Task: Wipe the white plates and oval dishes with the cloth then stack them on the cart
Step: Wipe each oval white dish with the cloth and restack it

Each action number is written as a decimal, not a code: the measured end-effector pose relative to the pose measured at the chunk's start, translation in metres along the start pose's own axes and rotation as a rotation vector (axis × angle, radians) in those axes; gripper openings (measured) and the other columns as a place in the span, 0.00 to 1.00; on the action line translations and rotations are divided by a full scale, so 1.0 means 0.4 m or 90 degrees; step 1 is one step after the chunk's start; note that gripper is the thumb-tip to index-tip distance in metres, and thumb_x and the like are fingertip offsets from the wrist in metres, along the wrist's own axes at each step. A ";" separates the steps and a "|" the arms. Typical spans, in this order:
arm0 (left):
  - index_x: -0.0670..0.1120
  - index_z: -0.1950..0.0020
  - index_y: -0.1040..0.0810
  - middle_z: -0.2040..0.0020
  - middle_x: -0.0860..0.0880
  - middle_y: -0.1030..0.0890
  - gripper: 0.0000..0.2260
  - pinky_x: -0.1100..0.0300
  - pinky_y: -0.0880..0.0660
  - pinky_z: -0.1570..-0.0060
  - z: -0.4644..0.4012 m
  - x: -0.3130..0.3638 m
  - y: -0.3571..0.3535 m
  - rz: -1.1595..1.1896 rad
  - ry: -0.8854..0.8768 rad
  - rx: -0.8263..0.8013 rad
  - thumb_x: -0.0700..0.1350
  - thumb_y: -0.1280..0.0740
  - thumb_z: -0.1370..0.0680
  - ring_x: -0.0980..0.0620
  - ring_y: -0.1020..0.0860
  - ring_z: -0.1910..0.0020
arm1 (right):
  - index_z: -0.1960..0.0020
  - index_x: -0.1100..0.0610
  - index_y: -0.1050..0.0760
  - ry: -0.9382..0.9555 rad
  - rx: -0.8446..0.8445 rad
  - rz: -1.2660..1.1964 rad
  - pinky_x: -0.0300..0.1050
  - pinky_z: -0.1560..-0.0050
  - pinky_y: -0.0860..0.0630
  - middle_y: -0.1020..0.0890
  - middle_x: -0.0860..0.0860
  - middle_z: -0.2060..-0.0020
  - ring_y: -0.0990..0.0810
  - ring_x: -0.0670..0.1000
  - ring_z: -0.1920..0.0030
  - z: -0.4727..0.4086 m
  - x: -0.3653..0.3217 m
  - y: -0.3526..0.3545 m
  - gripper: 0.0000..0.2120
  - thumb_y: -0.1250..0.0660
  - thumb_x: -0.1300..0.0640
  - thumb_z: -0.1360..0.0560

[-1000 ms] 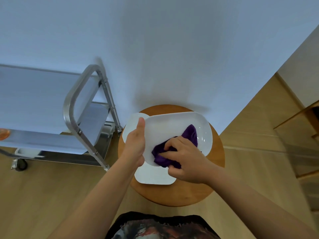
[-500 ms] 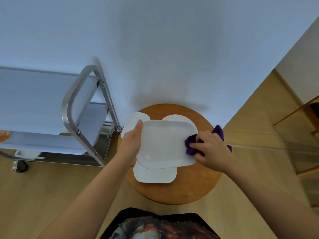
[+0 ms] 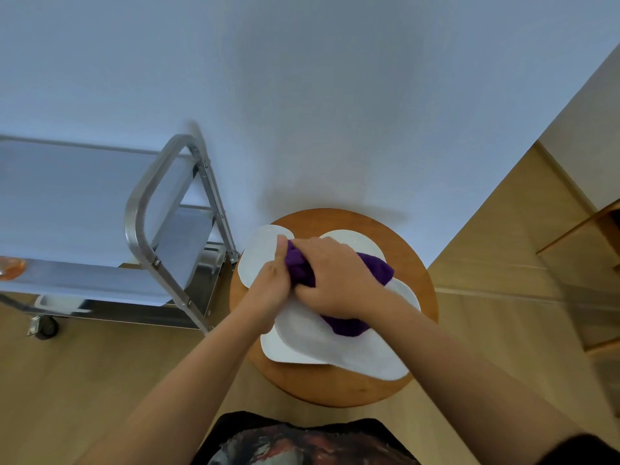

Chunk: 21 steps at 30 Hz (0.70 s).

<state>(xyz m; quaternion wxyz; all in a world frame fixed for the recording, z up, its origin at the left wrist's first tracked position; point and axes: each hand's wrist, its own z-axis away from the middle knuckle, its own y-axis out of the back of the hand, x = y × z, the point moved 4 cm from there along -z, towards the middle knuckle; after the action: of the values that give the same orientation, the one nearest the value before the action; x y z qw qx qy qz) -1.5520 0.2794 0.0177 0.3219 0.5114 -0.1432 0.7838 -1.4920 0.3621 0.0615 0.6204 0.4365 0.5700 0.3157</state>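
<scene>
Over the round wooden stool I hold a white oval dish, tilted. My left hand grips its left rim, thumb pointing up. My right hand grips a purple cloth and presses it on the dish's face, close to my left hand. Under the dish lie more white plates: one at the left, one at the back and a squarish one at the front. The steel cart stands to the left.
The cart's top shelf is covered with a pale sheet, and an orange object sits at its left edge. A white wall rises right behind the stool. Wooden furniture stands on the right over a wood floor.
My right hand has swept the cloth from the dish's right edge back across to its left side, beside my left hand. The dish has tipped toward me.
</scene>
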 end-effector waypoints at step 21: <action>0.44 0.51 0.21 0.55 0.47 0.20 0.19 0.62 0.29 0.63 0.023 0.072 0.057 -0.049 -0.115 0.085 0.59 0.40 0.22 0.50 0.22 0.56 | 0.58 0.47 0.22 -0.279 -0.204 -0.374 0.53 0.56 0.17 0.16 0.48 0.60 0.16 0.53 0.57 0.065 0.205 0.132 0.19 0.23 0.46 0.46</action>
<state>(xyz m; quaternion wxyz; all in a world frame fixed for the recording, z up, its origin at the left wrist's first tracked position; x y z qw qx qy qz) -1.5682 0.2673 0.0496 0.3026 0.6053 -0.0993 0.7295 -1.4483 0.4525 0.0727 0.8513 0.2101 0.4683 0.1090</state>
